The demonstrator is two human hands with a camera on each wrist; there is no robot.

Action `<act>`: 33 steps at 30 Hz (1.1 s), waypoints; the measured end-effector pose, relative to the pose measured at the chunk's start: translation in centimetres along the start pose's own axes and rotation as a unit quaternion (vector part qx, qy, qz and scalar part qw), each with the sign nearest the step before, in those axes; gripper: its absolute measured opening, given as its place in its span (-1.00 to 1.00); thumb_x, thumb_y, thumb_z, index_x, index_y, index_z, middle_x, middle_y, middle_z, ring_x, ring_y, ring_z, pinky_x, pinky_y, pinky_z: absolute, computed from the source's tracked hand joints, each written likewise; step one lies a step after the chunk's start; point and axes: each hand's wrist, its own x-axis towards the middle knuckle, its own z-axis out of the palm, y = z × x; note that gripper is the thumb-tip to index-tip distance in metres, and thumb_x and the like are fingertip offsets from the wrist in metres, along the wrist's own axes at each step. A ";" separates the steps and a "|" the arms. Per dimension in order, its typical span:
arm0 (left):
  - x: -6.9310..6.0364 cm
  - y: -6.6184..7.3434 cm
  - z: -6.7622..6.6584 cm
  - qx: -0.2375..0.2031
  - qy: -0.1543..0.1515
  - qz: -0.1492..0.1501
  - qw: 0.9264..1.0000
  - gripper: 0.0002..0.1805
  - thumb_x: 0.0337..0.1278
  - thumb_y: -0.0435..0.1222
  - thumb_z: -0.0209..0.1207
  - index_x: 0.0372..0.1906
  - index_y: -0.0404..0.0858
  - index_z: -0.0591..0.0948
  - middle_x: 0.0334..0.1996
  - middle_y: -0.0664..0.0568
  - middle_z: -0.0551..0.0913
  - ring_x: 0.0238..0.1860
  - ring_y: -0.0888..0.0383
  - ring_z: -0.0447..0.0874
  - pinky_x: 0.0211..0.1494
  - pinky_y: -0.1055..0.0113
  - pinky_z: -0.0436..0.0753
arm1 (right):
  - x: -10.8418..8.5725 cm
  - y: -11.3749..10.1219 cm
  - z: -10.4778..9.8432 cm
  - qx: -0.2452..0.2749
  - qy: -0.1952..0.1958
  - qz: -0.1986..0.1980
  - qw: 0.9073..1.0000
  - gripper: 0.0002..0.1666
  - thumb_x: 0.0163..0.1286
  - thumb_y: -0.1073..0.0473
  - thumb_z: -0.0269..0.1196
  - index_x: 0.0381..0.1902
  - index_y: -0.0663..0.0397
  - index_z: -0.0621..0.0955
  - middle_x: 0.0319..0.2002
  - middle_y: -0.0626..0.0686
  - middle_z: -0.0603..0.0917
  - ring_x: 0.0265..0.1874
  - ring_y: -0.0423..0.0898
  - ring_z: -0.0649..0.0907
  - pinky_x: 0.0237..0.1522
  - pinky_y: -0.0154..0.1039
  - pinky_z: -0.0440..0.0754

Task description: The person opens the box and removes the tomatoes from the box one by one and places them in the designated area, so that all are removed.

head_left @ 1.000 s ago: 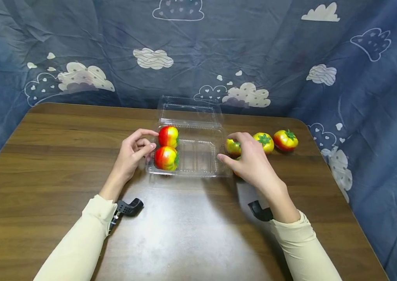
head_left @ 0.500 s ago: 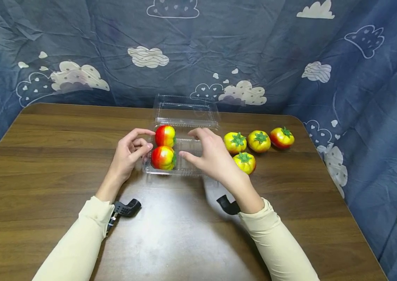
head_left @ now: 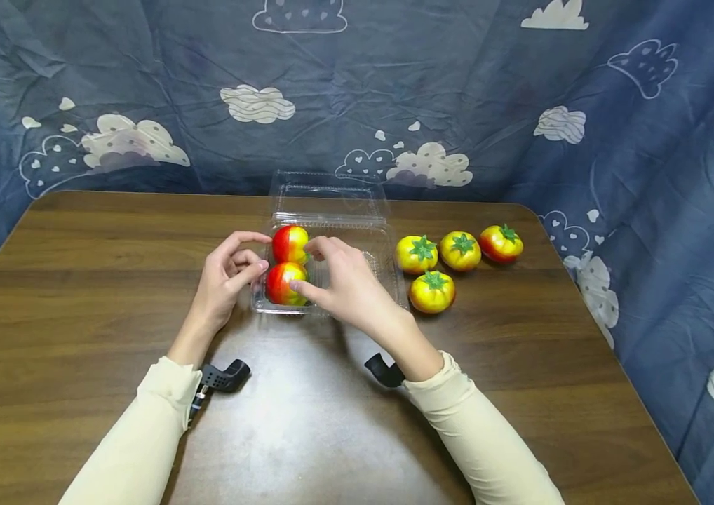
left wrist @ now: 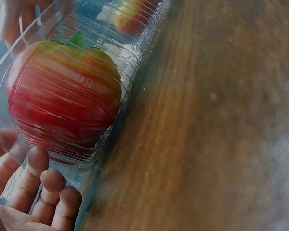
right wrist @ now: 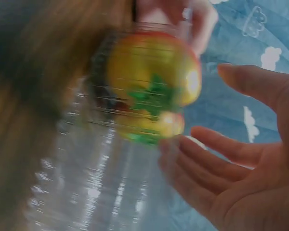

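Two red-and-yellow tomato-like fruits with green tops, an upper one (head_left: 290, 244) and a lower one (head_left: 282, 283), lie in the left part of a clear plastic clamshell box (head_left: 388, 277). The left hand (head_left: 221, 280) is at the box's left wall, index finger and thumb beside it; the other fingers are loosely bent. The left wrist view shows a fruit (left wrist: 62, 96) through the ribbed wall. My right hand (head_left: 353, 284) reaches over the box, with its thumb by the lower fruit and fingertips by the upper. In the right wrist view that hand (right wrist: 245, 159) is spread and holds nothing.
Several similar fruits, such as the front one (head_left: 433, 292) and the far right one (head_left: 501, 243), lie right of the box. The raised clear lid (head_left: 328, 196) stands at the table's back edge, before a blue cloud-patterned cloth (head_left: 161, 84). The wooden table (head_left: 92, 294) extends around.
My right hand has moved left from the loose fruits, across the box to the two fruits inside. The left hand has stayed at the box's left side. The view has shifted slightly.
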 end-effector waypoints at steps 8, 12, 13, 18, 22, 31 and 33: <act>-0.3 0.0 -0.2 0.006 -0.002 -0.002 1.000 -0.64 0.33 -0.56 0.18 0.19 -0.51 0.54 -0.57 -0.09 0.56 -0.65 0.05 0.43 -0.52 0.37 0.53 | 0.3 1.0 2.0 0.031 0.010 -0.028 0.999 -0.39 0.35 -0.08 0.50 0.16 0.19 0.62 0.08 0.10 0.76 0.05 0.07 0.74 0.18 -0.06 0.67; -0.3 0.0 -0.2 -0.002 0.001 -0.005 1.000 -0.65 0.32 -0.56 0.18 0.18 -0.51 0.54 -0.57 -0.12 0.56 -0.65 0.03 0.43 -0.53 0.34 0.52 | 0.3 1.3 2.6 0.029 0.001 -0.029 0.999 -0.38 0.34 -0.11 0.50 0.17 0.15 0.62 0.06 0.06 0.77 0.02 0.04 0.75 0.11 -0.08 0.68; -0.3 -0.1 -0.1 -0.005 0.002 -0.007 1.000 -0.65 0.32 -0.57 0.18 0.18 -0.51 0.54 -0.57 -0.12 0.56 -0.65 0.02 0.42 -0.54 0.33 0.52 | 0.3 1.4 2.7 0.026 -0.001 -0.027 0.999 -0.38 0.33 -0.11 0.50 0.17 0.14 0.62 0.06 0.06 0.78 0.01 0.04 0.75 0.10 -0.07 0.68; -0.2 -0.1 0.1 -0.007 0.007 -0.009 1.000 -0.64 0.29 -0.59 0.19 0.17 -0.47 0.56 -0.59 -0.11 0.57 -0.67 0.00 0.41 -0.54 0.30 0.51 | 0.2 1.9 3.1 0.023 -0.011 -0.013 1.000 -0.33 0.32 -0.16 0.50 0.20 0.11 0.60 0.05 0.05 0.78 -0.06 0.01 0.76 0.04 -0.11 0.68; -0.1 -0.1 0.2 -0.006 0.005 -0.007 1.000 -0.63 0.28 -0.59 0.19 0.18 -0.48 0.56 -0.59 -0.08 0.57 -0.67 0.00 0.40 -0.54 0.31 0.51 | 0.2 2.1 3.3 0.021 -0.009 -0.009 1.000 -0.34 0.31 -0.18 0.50 0.18 0.09 0.59 -0.03 0.02 0.79 -0.22 -0.03 0.73 -0.10 -0.20 0.67; -0.1 -0.2 0.1 -0.005 0.006 -0.008 1.000 -0.63 0.29 -0.59 0.18 0.19 -0.49 0.55 -0.59 -0.05 0.57 -0.66 0.03 0.42 -0.53 0.33 0.51 | 0.1 2.1 2.4 0.041 0.019 -0.006 0.999 -0.34 0.29 -0.20 0.50 0.15 0.07 0.59 -0.06 0.04 0.80 -0.26 -0.06 0.80 -0.17 -0.27 0.76; -0.1 -0.2 0.1 -0.005 0.008 -0.008 1.000 -0.62 0.28 -0.59 0.18 0.18 -0.49 0.55 -0.60 -0.05 0.57 -0.67 0.02 0.42 -0.53 0.33 0.50 | 0.2 2.0 2.2 0.038 0.023 -0.009 0.999 -0.33 0.29 -0.21 0.50 0.16 0.06 0.60 -0.04 0.03 0.80 -0.25 -0.05 0.79 -0.16 -0.24 0.77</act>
